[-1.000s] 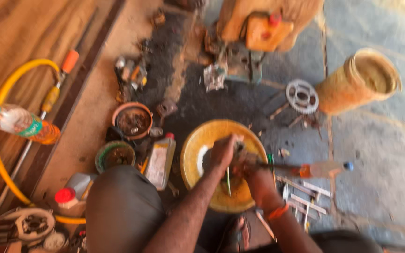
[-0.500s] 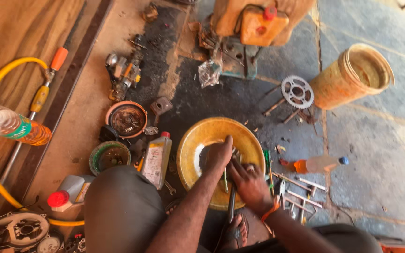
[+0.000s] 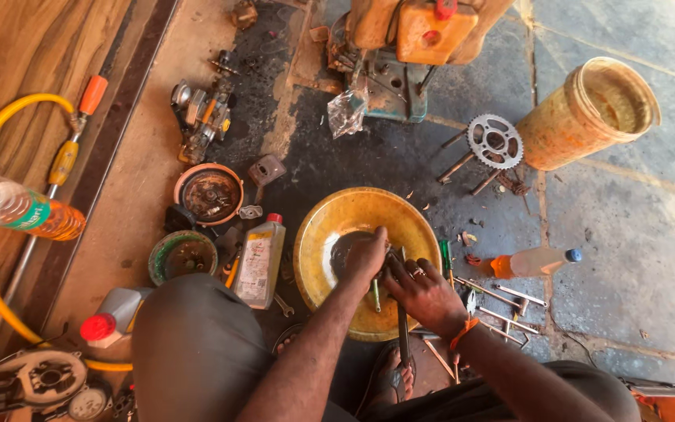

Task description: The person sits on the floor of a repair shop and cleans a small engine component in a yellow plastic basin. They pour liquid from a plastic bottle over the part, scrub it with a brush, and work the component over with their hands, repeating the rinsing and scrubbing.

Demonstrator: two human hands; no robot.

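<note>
Since a second ago we have drawn our hands closer together over the yellow basin (image 3: 330, 227), and the view has tipped so the orange bucket (image 3: 587, 117) now sits further toward the upper right. Our left hand (image 3: 365, 262) curls down into the dish, fingers closed around a small dark part we cannot make out; a thin green-tipped rod (image 3: 376, 295) sticks out just below it. Our right hand (image 3: 423, 291) lies beside it, touching, fingers bent and gripping a long dark tool (image 3: 402, 332) that runs down toward our sandal (image 3: 391, 380). Both forearms reach in from the bottom edge, converging over the basin. An oil bottle (image 3: 259, 262) stands just left of the dish.
</note>
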